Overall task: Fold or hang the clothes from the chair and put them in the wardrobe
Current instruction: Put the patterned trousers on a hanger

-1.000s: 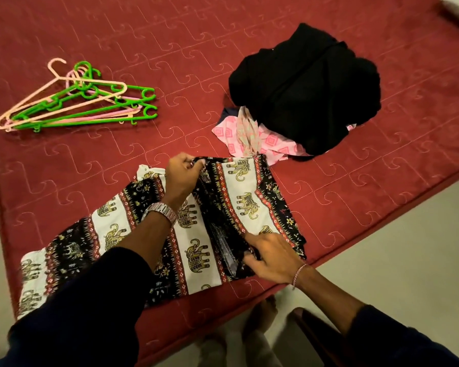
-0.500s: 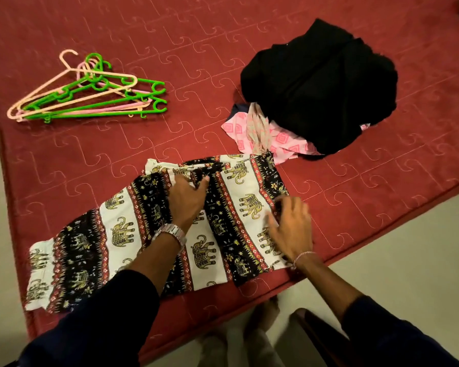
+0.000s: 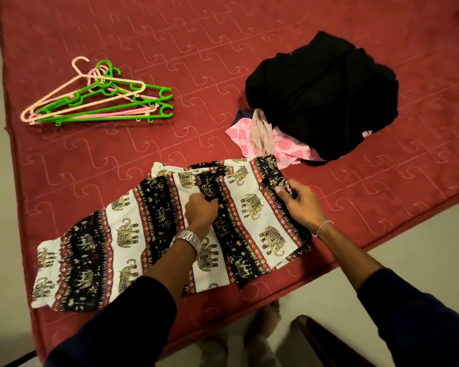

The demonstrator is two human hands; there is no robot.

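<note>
Elephant-print trousers (image 3: 170, 234) lie spread on the red bed (image 3: 249, 62), near its front edge. The left hand (image 3: 200, 211) is closed on a fold in the middle of them; the right hand (image 3: 301, 205) pinches their right edge. Behind lie a black clothes pile (image 3: 321, 94), a pink cloth (image 3: 281, 144) partly under it, and plastic hangers (image 3: 98, 96) at the left.

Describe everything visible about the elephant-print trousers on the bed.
The elephant-print trousers are thin, woven-looking fabric in black and white bands with gold elephants and red patterned stripes. They lie flat along the near edge of the red quilted mattress, one end folded over on the right, the other stretching left. The left hand pinches the cloth near the middle; the right hand grips the folded edge. Their far corner meets the pink patterned cloth.
</note>
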